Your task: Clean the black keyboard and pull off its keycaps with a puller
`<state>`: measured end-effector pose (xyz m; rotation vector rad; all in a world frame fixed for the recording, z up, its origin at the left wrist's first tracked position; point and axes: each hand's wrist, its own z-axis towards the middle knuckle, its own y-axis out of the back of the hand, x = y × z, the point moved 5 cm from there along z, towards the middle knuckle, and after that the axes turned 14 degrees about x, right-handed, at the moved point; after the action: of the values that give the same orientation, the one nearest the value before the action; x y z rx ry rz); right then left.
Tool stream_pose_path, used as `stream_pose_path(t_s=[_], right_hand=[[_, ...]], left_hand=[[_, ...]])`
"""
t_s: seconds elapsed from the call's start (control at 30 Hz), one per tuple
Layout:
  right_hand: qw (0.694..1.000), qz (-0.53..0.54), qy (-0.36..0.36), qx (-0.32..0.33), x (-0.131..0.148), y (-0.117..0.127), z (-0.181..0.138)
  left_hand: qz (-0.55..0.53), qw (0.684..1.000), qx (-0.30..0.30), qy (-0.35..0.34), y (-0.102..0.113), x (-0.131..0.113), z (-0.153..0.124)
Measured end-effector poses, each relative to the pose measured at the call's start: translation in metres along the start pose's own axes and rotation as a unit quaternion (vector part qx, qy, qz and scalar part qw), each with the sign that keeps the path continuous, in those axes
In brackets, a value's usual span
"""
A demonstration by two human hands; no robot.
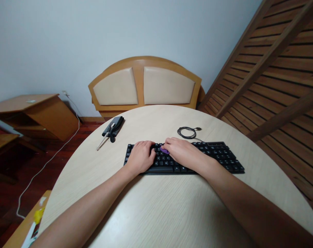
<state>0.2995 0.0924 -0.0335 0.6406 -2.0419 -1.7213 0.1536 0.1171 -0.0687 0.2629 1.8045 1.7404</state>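
A black keyboard point(160, 168) lies flat across the middle of a round pale wooden table. My left hand point(141, 155) rests on its left part, fingers laid out over the keys and the thumb apart, holding nothing. Over the upper middle keys, my right hand point(181, 150) has its fingers closed on a small purple object point(164, 150). That object touches or nearly touches the keys; its kind is mostly hidden by the fingers. Behind the keyboard, its black cable point(187, 133) is coiled on the table.
At the table's back left lies a dark pouch-like item point(113, 126) with a thin light metal tool point(103, 141) beside it. A wooden headboard point(140, 86) stands behind the table point(156, 206). Slatted wood panels point(272, 79) lean at the right; a low wooden desk point(50, 117) stands left.
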Motion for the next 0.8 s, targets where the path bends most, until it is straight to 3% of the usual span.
stream_pose_path(t_s=[0.8], right_hand=[[0.990, 0.057, -0.023, 0.127, 0.025, 0.024, -0.022]], left_hand=[[-0.001, 1.000, 0.001, 0.007, 0.002, -0.002, 0.000]])
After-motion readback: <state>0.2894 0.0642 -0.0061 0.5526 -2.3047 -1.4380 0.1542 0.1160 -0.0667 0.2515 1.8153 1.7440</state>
